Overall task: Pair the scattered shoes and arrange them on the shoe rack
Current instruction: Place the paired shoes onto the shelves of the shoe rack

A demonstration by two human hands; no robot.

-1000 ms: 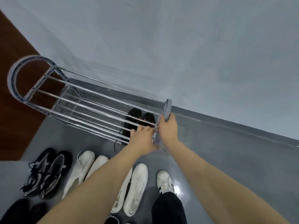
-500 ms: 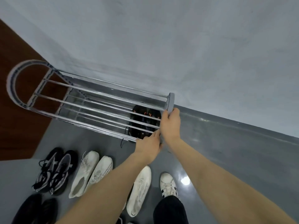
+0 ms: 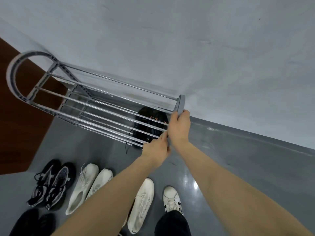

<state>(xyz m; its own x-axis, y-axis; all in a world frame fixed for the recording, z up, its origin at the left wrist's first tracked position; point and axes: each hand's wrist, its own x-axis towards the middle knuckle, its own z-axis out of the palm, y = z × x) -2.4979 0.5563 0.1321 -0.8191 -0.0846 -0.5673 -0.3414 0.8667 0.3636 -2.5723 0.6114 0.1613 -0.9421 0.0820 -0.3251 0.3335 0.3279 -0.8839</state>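
A chrome shoe rack (image 3: 95, 99) with grey end frames stands against the wall. My right hand (image 3: 179, 128) grips its right end frame. My left hand (image 3: 156, 149) holds the front lower corner of the same end, fingers curled at the front bar. A dark pair of shoes (image 3: 150, 126) sits under the rack's bars at the right end. On the floor in front lie a black-and-white sneaker pair (image 3: 51, 184), a white pair (image 3: 88, 184), a single white shoe (image 3: 141, 203) partly behind my left arm, and a black pair (image 3: 32, 222).
A grey wall (image 3: 187, 48) rises behind the rack. A brown wooden panel (image 3: 18, 133) stands at the left. My own foot in a white striped sneaker (image 3: 171, 199) is on the glossy grey floor (image 3: 238, 159).
The rack's right end has swung back toward the wall under both hands. The view has shifted, and my left hand now sits lower on the front corner.
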